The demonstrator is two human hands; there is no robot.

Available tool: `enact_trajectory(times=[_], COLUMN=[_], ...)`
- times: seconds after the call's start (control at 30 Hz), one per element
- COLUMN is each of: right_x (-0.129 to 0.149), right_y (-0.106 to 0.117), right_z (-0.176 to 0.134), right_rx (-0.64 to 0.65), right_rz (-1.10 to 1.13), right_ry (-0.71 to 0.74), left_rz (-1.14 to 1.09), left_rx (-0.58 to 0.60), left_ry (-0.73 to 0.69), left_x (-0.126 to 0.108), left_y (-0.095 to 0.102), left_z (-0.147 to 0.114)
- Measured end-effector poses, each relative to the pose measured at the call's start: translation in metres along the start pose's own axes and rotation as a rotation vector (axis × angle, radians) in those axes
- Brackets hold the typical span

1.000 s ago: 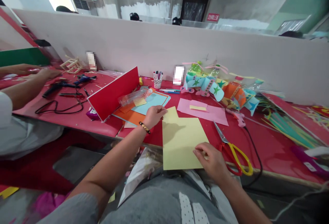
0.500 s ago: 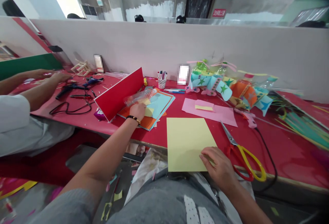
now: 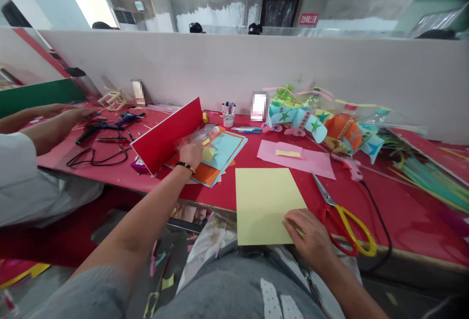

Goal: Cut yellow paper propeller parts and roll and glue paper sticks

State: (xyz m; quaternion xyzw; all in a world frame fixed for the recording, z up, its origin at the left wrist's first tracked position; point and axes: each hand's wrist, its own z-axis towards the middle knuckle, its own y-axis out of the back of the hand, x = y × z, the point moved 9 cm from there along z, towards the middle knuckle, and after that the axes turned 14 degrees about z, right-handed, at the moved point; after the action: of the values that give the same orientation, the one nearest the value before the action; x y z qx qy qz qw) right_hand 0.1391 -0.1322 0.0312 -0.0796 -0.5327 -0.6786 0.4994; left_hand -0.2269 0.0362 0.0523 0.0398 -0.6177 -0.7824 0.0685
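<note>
My left hand (image 3: pixel 191 155) reaches over a pile of light blue (image 3: pixel 231 146) and orange paper (image 3: pixel 205 176), next to a clear plastic bottle (image 3: pixel 196 136) lying on its side. Its fingers are mostly hidden behind the back of the hand; small yellow paper scraps (image 3: pixel 208 154) lie just right of it. My right hand (image 3: pixel 309 233) has curled fingers closed on the right edge of a yellow sheet of paper (image 3: pixel 267 204), which overhangs the table's front edge. Right of that hand lie scissors (image 3: pixel 344 221) with red and yellow handles.
A red board (image 3: pixel 168 136) stands upright left of the paper pile. Pink paper (image 3: pixel 311 161), a pink glue gun (image 3: pixel 351 166) with a cord, a pen cup (image 3: pixel 228 116) and paper-wrapped bottles (image 3: pixel 344 131) are on the red table. Another person's arms (image 3: pixel 51 126) work at the left.
My left hand has shifted slightly left over the paper pile, uncovering more of the yellow scraps. My right hand and the yellow sheet stay in place. The view has turned slightly.
</note>
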Motion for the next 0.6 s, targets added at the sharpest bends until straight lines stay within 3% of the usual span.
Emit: enact_trajectory(times=[0.1,0.23,0.3,0.37,0.4,0.47,0.6], right_x=[-0.004,-0.005,-0.005,-0.006,-0.007,-0.009,-0.012], right_y=[0.001,0.008,0.013,0.017,0.017,0.015,0.007], right_z=[0.000,0.008,0.016,0.026,0.032,0.046,0.072], right_rx=[-0.004,-0.051,-0.085,-0.108,-0.119,-0.127,-0.151], right_rz=[0.025,0.107,0.193,0.316,0.389,0.562,0.789], right_ry=[-0.022,-0.090,-0.160,-0.252,-0.298,-0.384,-0.439], left_rz=[-0.337,-0.767,-0.967,-1.388,-1.485,-1.555,-1.565], left_rx=[-0.101,-0.085,-0.027,0.147,0.229,0.331,0.417], left_ry=[0.041,0.024,-0.008,0.006,-0.013,-0.051,-0.162], left_x=[0.009,-0.002,-0.021,-0.048,-0.065,-0.095,-0.143], left_y=[0.019,0.033,0.040,0.038,0.040,0.043,0.046], left_z=[-0.001,-0.012,-0.024,-0.038,-0.046,-0.060,-0.079])
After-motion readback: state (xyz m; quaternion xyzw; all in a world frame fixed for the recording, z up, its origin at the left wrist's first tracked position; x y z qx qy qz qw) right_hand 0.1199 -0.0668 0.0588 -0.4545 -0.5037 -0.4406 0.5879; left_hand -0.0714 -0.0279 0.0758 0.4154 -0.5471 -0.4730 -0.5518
